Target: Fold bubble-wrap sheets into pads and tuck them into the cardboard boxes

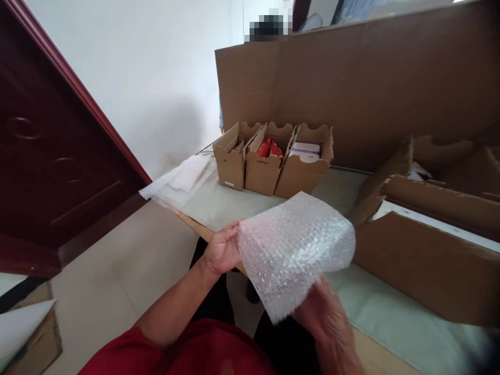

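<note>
In the head view, the right hand is blurred, its fingers hidden beneath the bubble-wrap sheet; its grip cannot be told. The left hand pinches the sheet's left edge. Glossy, pebbled and translucent, the sheet is above the table's near edge, before three scallop-rimmed cardboard bins.

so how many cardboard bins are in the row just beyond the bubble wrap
3, side by side: the left bin; the middle bin, holding red packets; and the right bin, holding white-and-purple items. None in this row looks hidden.
</note>
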### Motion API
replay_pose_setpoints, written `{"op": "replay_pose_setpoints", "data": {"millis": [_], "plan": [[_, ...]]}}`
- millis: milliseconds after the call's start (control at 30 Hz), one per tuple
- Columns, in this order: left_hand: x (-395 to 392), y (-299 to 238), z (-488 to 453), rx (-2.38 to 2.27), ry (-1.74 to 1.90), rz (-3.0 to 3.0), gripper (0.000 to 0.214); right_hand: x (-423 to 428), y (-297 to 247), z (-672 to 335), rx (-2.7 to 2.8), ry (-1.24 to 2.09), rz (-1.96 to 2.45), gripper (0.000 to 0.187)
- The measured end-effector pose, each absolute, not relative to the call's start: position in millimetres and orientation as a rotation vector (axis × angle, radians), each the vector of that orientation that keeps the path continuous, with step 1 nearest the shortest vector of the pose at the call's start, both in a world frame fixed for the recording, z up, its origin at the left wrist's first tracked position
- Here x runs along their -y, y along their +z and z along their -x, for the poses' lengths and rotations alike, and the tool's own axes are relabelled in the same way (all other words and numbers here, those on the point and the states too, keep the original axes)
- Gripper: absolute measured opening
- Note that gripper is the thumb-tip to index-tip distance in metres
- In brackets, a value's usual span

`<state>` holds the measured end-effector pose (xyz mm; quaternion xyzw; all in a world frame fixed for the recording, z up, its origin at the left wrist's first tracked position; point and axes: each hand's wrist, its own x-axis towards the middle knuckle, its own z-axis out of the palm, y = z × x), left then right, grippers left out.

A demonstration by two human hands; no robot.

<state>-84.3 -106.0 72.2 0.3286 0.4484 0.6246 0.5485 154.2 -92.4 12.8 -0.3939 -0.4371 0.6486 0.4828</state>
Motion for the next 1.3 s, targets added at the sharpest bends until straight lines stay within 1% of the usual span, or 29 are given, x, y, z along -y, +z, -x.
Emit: {"op": "replay_pose_setpoints", "data": {"millis": [67, 100, 233, 300, 433, 500, 600, 667, 733, 833, 933, 1033, 1200, 1300], "plan": [[107, 63, 93, -1.062, 1.456, -0.777, 0.035, 77, 18, -168, 0.996, 1.486, 1.052, 0.032], [108, 57, 98, -1.135, 1.441, -0.836, 0.033, 68, 21, -173, 0.978, 1.431, 1.096, 0.033], [109, 35, 124, -1.681, 1.297, -1.232, 0.023, 31, 26, -186, 1.096, 1.245, 1.279, 0.049], [101, 33, 147, -1.902, 1.241, -1.318, 0.017, 17, 23, -190, 1.209, 1.189, 1.4, 0.058], [60, 50, 217, -2.294, 1.14, -1.365, 0.02, 5, 15, -194, 1.363, 1.028, 1.571, 0.078], [32, 61, 253, -2.477, 1.039, -1.374, 0.026, 7, 14, -191, 1.433, 0.903, 1.652, 0.085], [-5, 67, 290, -2.69, 0.828, -1.33, 0.038, 10, 14, -186, 1.519, 0.769, 1.76, 0.088], [-21, 66, 304, -2.777, 0.689, -1.303, 0.032, 12, 15, -185, 1.536, 0.761, 1.784, 0.089], [-28, 65, 312, -2.836, 0.584, -1.298, 0.021, 12, 15, -186, 1.535, 0.772, 1.791, 0.087], [-24, 68, 314, -2.899, 0.509, -1.346, 0.028, 11, 13, -189, 1.541, 0.786, 1.783, 0.083], [-6, 73, 303, -2.896, 0.49, -1.496, 0.032, 9, 10, -192, 1.546, 0.812, 1.772, 0.084], [17, 66, 279, -2.802, 0.475, -1.699, 0.027, 8, 8, -192, 1.556, 0.816, 1.772, 0.085], [48, 39, 242, -2.584, 0.49, -1.934, 0.009, 10, 10, -190, 1.552, 0.778, 1.786, 0.087], [59, 35, 242, -2.507, 0.583, -1.985, 0.011, 11, 12, -189, 1.568, 0.783, 1.777, 0.087]]}}
